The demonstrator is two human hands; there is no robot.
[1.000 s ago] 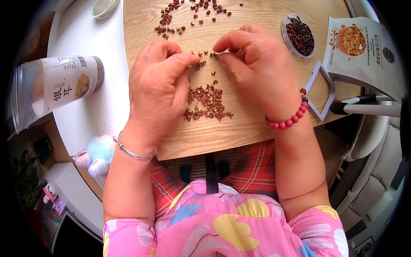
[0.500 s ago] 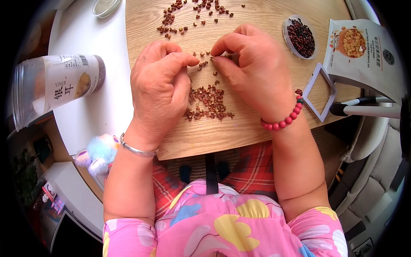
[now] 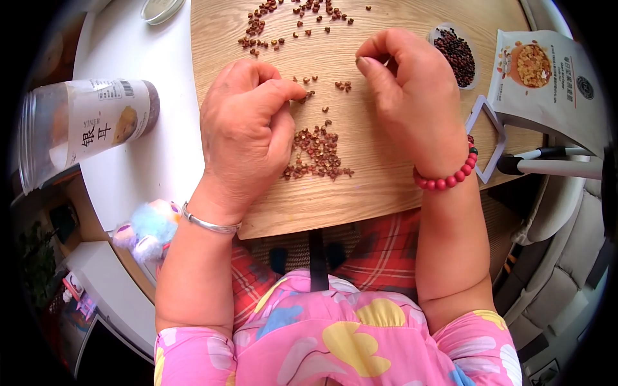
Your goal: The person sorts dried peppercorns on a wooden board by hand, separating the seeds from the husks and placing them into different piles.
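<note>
The wood table (image 3: 373, 199) is the biggest thing, pale and flat, with wavy lines. A shiny paper-like bag (image 3: 547, 83) lies at its right side. A clear, round jar (image 3: 77, 128) lies on its side over at the left.

The left hand (image 3: 244, 128) is curled, with its fingertips right by some brown bits (image 3: 309, 95). I cannot tell if they pinch one. The right hand (image 3: 418, 96) is up and to the right, its thumb and pointing finger bent close together. I cannot tell if something tiny is between them.

By the right hand is a round, see-through dish (image 3: 477, 64) full of dark, bumpy balls. A thin, pale plastic frame (image 3: 501, 140) with straight sides lies near the wrist.

The big heap (image 3: 318, 154) of red-brown bits lies between the hands, nearer the body. More bits make the far heap (image 3: 256, 29), past the left hand. They look dry, rough and crinkly, and some are split open like tiny cups.

The small bunch (image 3: 343, 85) sits between the two sets of fingertips. It is a little nearer the right ones, to their left and closer to the body. It runs mostly side to side, but each bit is roundish, with no clear long way.
</note>
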